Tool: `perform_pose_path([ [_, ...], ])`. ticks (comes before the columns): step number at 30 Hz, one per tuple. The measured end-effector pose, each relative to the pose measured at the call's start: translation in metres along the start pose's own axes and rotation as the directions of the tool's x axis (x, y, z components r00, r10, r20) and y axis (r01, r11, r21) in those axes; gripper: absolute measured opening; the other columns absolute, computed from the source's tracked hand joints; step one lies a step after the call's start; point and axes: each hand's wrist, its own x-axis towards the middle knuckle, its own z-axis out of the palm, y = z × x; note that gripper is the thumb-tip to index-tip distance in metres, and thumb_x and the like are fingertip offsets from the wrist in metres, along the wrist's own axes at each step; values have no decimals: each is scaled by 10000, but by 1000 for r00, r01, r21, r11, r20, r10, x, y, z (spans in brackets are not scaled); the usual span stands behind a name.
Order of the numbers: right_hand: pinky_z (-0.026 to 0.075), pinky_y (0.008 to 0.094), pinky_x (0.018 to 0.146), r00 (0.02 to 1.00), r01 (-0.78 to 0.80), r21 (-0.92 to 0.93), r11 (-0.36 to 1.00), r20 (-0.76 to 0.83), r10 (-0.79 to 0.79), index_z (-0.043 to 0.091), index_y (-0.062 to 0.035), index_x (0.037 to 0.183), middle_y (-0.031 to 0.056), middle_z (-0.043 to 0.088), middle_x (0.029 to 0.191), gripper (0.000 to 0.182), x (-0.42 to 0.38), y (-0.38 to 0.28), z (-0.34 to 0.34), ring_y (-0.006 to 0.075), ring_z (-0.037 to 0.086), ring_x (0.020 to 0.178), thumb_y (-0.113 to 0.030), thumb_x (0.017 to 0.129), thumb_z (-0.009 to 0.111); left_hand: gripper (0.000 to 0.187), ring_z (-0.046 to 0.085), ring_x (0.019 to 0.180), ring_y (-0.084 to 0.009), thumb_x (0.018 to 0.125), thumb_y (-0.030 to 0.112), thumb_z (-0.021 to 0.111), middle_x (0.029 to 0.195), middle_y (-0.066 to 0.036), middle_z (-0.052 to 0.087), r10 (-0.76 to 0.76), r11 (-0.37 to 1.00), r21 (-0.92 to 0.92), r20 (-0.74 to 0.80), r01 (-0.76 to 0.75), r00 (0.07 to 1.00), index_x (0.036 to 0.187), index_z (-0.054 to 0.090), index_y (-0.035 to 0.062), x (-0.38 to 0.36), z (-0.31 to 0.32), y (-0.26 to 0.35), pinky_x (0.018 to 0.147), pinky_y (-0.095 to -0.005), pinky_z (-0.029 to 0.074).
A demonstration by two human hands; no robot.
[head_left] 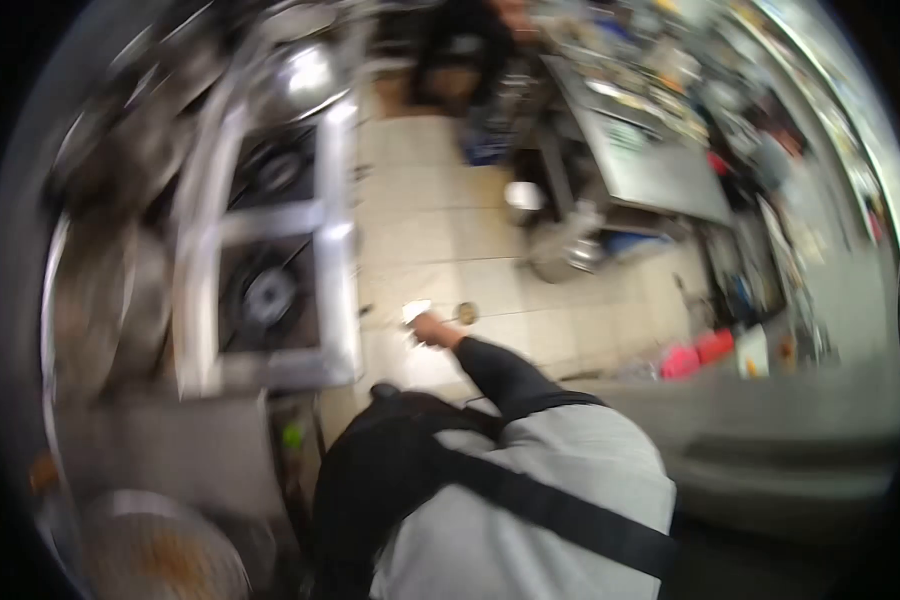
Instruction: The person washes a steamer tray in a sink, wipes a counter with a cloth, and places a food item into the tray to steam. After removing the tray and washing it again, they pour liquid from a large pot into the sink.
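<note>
My right hand (434,330) reaches forward over the tiled floor at the end of a dark sleeve. Its fingers are closed around a small white thing (417,312), which blur keeps me from naming. Just to the right of the hand, a small round brownish thing (465,313) shows against the floor. My left hand is out of view.
A metal stove (338,290) with burners stands at left, a large metal pan (308,75) at its far end. A wide pan (160,505) lies at lower left. Right stands a steel table (660,185) with items. A person (460,45) is ahead.
</note>
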Motion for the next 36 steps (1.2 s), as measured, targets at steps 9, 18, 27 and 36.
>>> perform_pose_path([
  [9, 477, 237, 596, 936, -279, 934, 224, 211, 283, 575, -76, 1003, 53, 620, 820, 223, 56, -153, -140, 118, 578, 673, -289, 968, 629, 402, 573, 1136, -254, 994, 298, 475, 1201, -121, 652, -24, 948, -316, -209, -44, 978, 1231, 615, 4, 30, -88, 42, 1027, -371, 401],
  [18, 531, 330, 910, 822, -149, 959, 243, 257, -509, 457, -55, 1406, 150, 631, 1228, 487, 26, -448, -245, 200, 647, 1026, -334, 1019, 553, 541, 594, 672, -128, 914, 535, 654, 767, -63, 666, 115, 962, 222, 196, -158, 974, 945, 727, 0, -38, 58, 40, 602, -301, 484],
  [27, 524, 459, 903, 872, -414, 906, -92, 366, -325, 457, -118, 1378, 95, 585, 1283, 765, -27, -458, -228, 252, 607, 1102, -729, 920, 413, 624, 676, 990, -254, 710, 335, 883, 1081, -192, 693, 58, 792, 135, 954, -595, 293, 1172, 642, -8, -108, 140, -21, 876, -370, 512],
  [36, 355, 498, 1128, 902, -423, 906, -27, 419, -100, 268, -165, 1539, 147, 417, 1504, 818, -6, -391, -165, 244, 419, 1378, -736, 953, 279, 798, 367, 1418, -310, 922, 456, 652, 1475, -189, 460, -148, 968, 241, 334, 67, 931, 1531, 324, 57, 147, 15, -185, 1161, -417, 273],
])
